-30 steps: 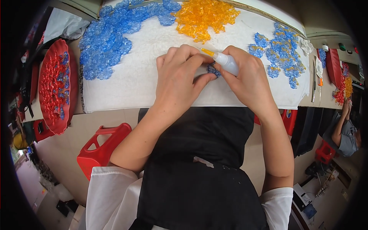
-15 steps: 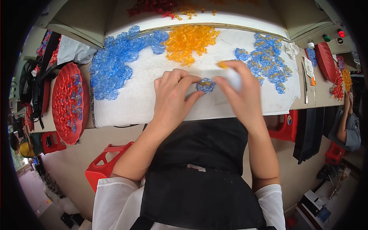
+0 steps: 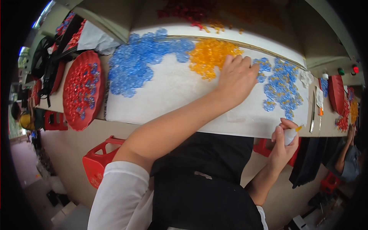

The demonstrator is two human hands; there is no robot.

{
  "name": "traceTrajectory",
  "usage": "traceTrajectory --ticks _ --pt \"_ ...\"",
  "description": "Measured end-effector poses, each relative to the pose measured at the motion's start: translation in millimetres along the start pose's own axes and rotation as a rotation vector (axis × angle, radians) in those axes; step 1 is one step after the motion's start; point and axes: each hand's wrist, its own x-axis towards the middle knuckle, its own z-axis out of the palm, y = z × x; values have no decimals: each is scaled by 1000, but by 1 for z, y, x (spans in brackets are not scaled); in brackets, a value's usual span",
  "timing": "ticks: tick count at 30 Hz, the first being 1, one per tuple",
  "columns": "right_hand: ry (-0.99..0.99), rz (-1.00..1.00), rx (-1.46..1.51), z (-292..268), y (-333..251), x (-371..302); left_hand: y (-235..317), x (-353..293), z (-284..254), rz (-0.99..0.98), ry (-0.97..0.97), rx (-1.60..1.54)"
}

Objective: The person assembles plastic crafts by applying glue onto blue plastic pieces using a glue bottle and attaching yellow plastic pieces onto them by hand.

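Note:
My left hand (image 3: 237, 78) stretches across the white cloth (image 3: 168, 92) to the right, fingers curled together beside blue flower-shaped pieces with yellow bits (image 3: 283, 86). A blue piece (image 3: 261, 78) shows at its fingertips; whether they grip it is hidden. Close to the cloth's front right edge, my right hand (image 3: 283, 143) is wrapped round a small whitish squeeze bottle (image 3: 290, 135) with a yellow tip pointing right. Just left of my left fingers lies a heap of orange-yellow translucent pieces (image 3: 209, 57). A larger spread of plain blue pieces (image 3: 142, 61) covers the far left of the cloth.
On the left stands a red scalloped tray (image 3: 99, 103) of red and blue pieces. Tweezers (image 3: 312, 111) lie right of the cloth. A raised ledge at the back carries dark red pieces (image 3: 184, 11). Another person's arm (image 3: 345, 149) shows far right; a red stool (image 3: 100, 161) stands below.
My left hand has left the middle front and reached right to the blue-and-yellow pieces. My right hand has drawn back right and nearer with the bottle. The view has shifted.

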Motion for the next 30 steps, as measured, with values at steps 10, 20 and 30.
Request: traceTrajectory --ticks 10,20,30 --pt "-79 25 -12 8 3 0 -112 -27 -88 -180 199 289" --pt "-177 38 -77 19 -1 -4 -119 -77 -112 -111 -48 213" --pt "-214 33 -94 27 -7 -11 -125 -40 -100 -233 97 284"
